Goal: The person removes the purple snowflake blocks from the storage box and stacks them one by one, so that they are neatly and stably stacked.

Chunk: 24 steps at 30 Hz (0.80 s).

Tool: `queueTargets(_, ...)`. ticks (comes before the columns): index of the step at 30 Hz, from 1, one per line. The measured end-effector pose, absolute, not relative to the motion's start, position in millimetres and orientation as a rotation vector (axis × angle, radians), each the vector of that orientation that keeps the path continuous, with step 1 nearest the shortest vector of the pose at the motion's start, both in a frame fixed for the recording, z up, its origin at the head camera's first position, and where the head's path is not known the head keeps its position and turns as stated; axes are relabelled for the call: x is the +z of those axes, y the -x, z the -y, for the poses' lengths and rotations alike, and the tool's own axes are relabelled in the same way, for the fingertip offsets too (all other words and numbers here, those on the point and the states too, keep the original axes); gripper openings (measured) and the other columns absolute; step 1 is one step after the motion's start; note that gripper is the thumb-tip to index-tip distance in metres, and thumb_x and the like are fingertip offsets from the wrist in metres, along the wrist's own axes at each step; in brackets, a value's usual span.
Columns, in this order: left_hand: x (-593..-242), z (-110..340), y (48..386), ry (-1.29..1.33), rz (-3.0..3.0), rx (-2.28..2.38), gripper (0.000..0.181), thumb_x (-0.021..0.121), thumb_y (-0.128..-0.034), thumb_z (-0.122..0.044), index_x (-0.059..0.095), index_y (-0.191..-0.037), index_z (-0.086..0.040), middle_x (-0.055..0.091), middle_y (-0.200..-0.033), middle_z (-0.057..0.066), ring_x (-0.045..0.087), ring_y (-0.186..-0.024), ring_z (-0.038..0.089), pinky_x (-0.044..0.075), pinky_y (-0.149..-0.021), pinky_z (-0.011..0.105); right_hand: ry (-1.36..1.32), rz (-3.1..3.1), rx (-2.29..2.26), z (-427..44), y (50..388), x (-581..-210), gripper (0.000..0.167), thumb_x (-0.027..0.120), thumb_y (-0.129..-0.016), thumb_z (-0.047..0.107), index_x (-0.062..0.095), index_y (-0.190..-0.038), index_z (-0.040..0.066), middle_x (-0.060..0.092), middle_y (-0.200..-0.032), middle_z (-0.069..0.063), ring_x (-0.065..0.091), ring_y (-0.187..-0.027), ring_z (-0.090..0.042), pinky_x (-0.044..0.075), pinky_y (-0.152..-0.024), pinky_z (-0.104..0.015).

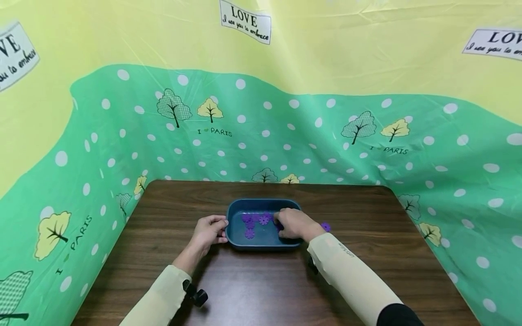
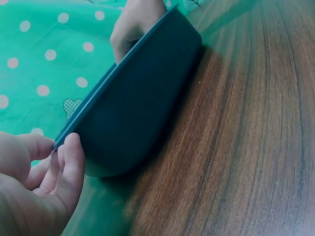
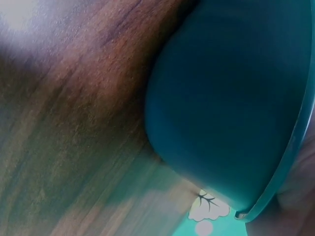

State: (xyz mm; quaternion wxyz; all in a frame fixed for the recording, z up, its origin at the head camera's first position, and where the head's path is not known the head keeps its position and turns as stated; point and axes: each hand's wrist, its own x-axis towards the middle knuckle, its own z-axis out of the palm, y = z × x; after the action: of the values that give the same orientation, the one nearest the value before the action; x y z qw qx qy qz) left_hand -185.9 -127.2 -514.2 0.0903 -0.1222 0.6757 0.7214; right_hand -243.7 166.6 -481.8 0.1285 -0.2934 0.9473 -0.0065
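A dark blue tray point(image 1: 261, 247) stands on the table, with several purple flower-shaped pieces point(image 1: 249, 233) lying in its left and middle part. My left hand point(image 1: 207, 232) pinches the tray's left rim between thumb and fingers; the left wrist view shows this hand point(image 2: 47, 182) at the tray's rim point(image 2: 93, 98). My right hand point(image 1: 294, 223) reaches over the right side into the tray, fingers bent downward. Its fingertips and anything under them are hidden. In the right wrist view the tray's outer wall point(image 3: 221, 108) covers most of that hand.
Another purple piece point(image 1: 325, 227) lies on the brown wooden table point(image 1: 244, 290), right of the tray beside my right wrist. A green and yellow patterned cloth point(image 1: 228, 158) hangs behind and at both sides of the table.
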Motion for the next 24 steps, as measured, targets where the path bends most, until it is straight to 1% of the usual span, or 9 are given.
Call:
queueTargets(4, -513.7, 126.1, 185.9, 0.369, -2.003, 2.148, 0.031, 0.065, -0.0958, -0.003, 0.064, -0.125, 0.008, 0.064, -0.081, 0.011, 0.059, -0.061, 0.013, 0.061, -0.055, 0.027, 0.884, -2.758, -0.046, -169.6, 244.3, -482.6, 0.028, 0.079, -0.089, 0.032, 0.072, -0.112, 0.018, 0.065, -0.104, 0.001, 0.057, -0.088, -0.014, 0.059, -0.088, -0.038)
queueTargets(10, -513.7, 126.2, 186.5, 0.362, -2.001, 2.15, 0.031, 0.065, -0.0958, -0.003, 0.064, -0.124, 0.008, 0.063, -0.078, 0.009, 0.059, -0.06, 0.013, 0.06, -0.055, 0.027, 0.927, -2.771, -0.178, -176.1, 245.9, -479.2, 0.032, 0.079, -0.089, 0.028, 0.074, -0.119, 0.018, 0.062, -0.107, 0.003, 0.056, -0.089, -0.012, 0.058, -0.085, -0.032)
queueTargets(12, -514.0, 126.3, 186.5, 0.358, -2.005, 2.146, 0.031, 0.065, -0.096, -0.003, 0.064, -0.125, 0.009, 0.063, -0.078, 0.009, 0.059, -0.061, 0.013, 0.061, -0.055, 0.027, 0.928, -2.781, -0.226, -178.4, 246.2, -476.0, 0.031, 0.079, -0.089, 0.027, 0.075, -0.119, 0.017, 0.061, -0.106, 0.003, 0.056, -0.088, -0.011, 0.057, -0.084, -0.031)
queueTargets(18, -513.0, 126.2, 186.6, 0.357, -2.019, 2.14, 0.03, 0.065, -0.0964, -0.004, 0.064, -0.124, 0.008, 0.064, -0.08, 0.01, 0.059, -0.061, 0.014, 0.061, -0.055, 0.028, 0.913, -2.815, -0.329, -185.5, 247.5, -467.4, 0.03, 0.078, -0.089, 0.024, 0.076, -0.117, 0.016, 0.06, -0.105, 0.004, 0.055, -0.083, -0.012, 0.053, -0.074, -0.028)
queueTargets(24, -512.6, 126.1, 186.6, 0.369, -2.014, 2.145, 0.031, 0.064, -0.0954, -0.002, 0.064, -0.124, 0.008, 0.063, -0.082, 0.012, 0.059, -0.06, 0.013, 0.061, -0.055, 0.027, 0.898, -2.854, -0.455, -193.4, 246.4, -461.9, 0.028, 0.077, -0.089, 0.023, 0.075, -0.116, 0.014, 0.064, -0.108, 0.003, 0.058, -0.086, -0.012, 0.056, -0.077, -0.03)
